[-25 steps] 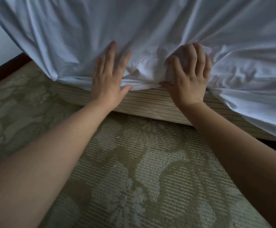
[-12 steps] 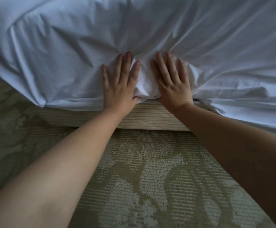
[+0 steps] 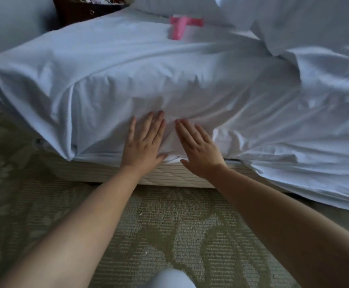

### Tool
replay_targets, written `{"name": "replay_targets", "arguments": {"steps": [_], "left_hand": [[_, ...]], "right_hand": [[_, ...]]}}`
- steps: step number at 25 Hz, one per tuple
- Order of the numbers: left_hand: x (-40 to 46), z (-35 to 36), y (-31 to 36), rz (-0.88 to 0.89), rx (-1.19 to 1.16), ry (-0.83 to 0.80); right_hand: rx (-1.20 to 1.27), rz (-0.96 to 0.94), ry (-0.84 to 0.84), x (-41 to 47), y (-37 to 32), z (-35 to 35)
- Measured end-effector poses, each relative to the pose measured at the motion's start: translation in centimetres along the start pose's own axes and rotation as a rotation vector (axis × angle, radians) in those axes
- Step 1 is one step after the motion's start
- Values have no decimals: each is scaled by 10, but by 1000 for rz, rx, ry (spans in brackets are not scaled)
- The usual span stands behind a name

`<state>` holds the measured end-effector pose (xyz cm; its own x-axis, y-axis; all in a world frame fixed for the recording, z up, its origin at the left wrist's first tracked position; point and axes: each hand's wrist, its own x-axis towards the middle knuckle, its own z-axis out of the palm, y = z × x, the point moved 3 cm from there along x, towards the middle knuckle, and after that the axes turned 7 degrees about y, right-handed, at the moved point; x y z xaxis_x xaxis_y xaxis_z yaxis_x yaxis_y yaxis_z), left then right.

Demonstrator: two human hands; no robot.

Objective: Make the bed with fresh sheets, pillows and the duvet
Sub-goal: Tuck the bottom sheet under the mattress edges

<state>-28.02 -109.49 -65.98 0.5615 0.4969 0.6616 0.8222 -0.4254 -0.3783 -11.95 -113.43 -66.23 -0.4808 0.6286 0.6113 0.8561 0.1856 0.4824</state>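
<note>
A white sheet (image 3: 111, 80) covers the mattress and hangs down its side to the beige bed base (image 3: 169, 175). My left hand (image 3: 144, 144) lies flat with straight fingers on the sheet's side, just above its lower edge. My right hand (image 3: 200, 150) lies flat beside it, fingers straight, pressing the same bunched fold. To the right the sheet hangs looser and lower, down to the floor. A white pillow (image 3: 306, 23) lies at the back right of the bed top.
A pink object (image 3: 179, 26) lies on the bed top near the pillows. A dark wooden nightstand (image 3: 82, 9) stands behind the bed at the back left. Patterned green carpet (image 3: 169, 235) covers the floor in front of me. My knee (image 3: 169, 279) shows at the bottom.
My right hand went from gripping a bunch of sheet to lying flat on it. The view has pulled back and up, so the bed top and pillows now show.
</note>
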Motion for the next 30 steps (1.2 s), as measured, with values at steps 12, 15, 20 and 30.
{"name": "replay_targets", "arguments": {"steps": [12,15,20,30], "left_hand": [[-1,62,-6,12,6,115],[0,72,-7,-15,-1,180],[-7,68,-12,77,-48,160],[-28,72,-57,65,48,182]], "right_hand": [[5,93,363,-10,11,56],[20,125,393,-9,6,60],[152,131,330,-12,8,49],[140,296,339,15,-29,60]]}}
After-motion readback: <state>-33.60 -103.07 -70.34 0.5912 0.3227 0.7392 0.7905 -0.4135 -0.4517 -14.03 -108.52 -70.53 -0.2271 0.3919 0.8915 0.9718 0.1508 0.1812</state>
